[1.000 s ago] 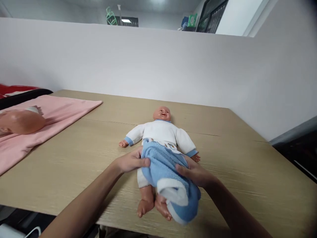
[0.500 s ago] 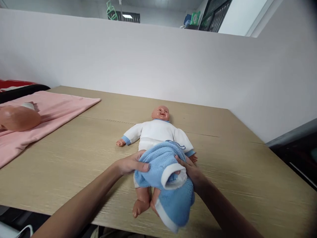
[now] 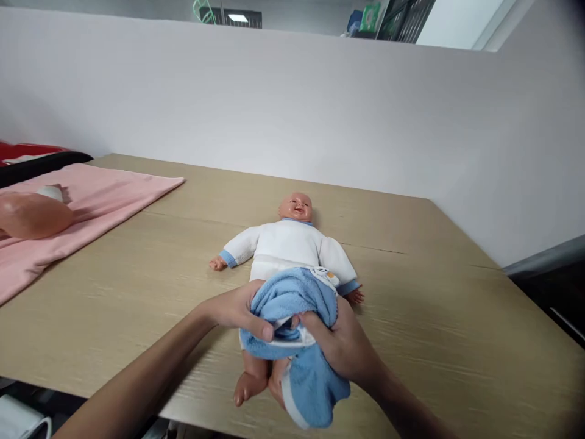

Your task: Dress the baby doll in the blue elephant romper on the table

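Left hand (image 3: 235, 308) and right hand (image 3: 343, 342) pinch the blue garment (image 3: 297, 291), rear fingers hidden; likely light, soft; grip the white cuff (image 3: 290, 400).

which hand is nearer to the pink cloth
Left. The left hand grips the near side of the blue garment, across bare tabletop from the pink cloth; the right hand grips its far side, farther right from the cloth.

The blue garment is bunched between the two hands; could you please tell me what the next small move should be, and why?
I would probably spread the white-edged opening of the blue garment slightly wider: the left hand and right hand hold the cloth bunched around it, and the doll's foot below is bare.
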{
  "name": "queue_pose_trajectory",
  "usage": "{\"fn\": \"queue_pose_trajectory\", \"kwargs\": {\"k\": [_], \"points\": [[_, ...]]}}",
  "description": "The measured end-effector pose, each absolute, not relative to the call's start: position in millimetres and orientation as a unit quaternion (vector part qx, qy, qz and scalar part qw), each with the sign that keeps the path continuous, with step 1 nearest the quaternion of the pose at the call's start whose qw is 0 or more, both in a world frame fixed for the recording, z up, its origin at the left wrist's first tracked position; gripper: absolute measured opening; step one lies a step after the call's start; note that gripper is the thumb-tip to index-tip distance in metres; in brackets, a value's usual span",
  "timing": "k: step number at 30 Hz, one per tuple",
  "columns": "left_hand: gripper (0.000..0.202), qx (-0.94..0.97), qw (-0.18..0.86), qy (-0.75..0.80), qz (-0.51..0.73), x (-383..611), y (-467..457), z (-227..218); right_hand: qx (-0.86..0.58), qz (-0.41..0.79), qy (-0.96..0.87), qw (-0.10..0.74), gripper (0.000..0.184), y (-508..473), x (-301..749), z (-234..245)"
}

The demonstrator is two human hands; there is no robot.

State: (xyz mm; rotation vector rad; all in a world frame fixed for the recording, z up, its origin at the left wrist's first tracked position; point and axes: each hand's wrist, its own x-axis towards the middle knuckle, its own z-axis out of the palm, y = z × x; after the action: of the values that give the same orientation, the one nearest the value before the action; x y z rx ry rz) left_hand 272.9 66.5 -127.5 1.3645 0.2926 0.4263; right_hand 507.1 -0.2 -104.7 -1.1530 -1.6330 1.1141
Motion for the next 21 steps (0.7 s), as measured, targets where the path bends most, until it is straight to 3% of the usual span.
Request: {"fn": "queue_pose_trajectory", "kwargs": {"k": [3, 6, 12, 16, 18, 21], "points": [[0.037, 0.644, 0.714, 0.188, 0.2, 280, 62, -117, -0.47, 0.437, -0.647, 0.412, 0.023, -2, 504, -101], [0.029, 0.612, 0.667, 0.313, 0.289, 281, 56, -108, -0.487, 0.429, -0.649, 0.397, 0.021, 1, 504, -95], [0.049, 0.539, 0.623, 0.458, 0.334, 272, 10, -91, -0.556, 0.42, -0.663, 0.273, 0.023, -11, 504, -73], [0.065, 0.561, 0.616, 0.47, 0.292, 254, -45, -101, -0.54, 0.549, -0.607, 0.196, 0.029, -41, 490, -57], [0.071, 0.59, 0.592, 0.474, 0.279, 243, -64, -110, -0.482, 0.617, -0.597, 0.177, 0.035, -51, 480, -53], [0.086, 0.616, 0.515, 0.516, 0.299, 233, -74, -122, -0.454, 0.598, -0.633, 0.187, 0.031, -58, 469, -57]]}}
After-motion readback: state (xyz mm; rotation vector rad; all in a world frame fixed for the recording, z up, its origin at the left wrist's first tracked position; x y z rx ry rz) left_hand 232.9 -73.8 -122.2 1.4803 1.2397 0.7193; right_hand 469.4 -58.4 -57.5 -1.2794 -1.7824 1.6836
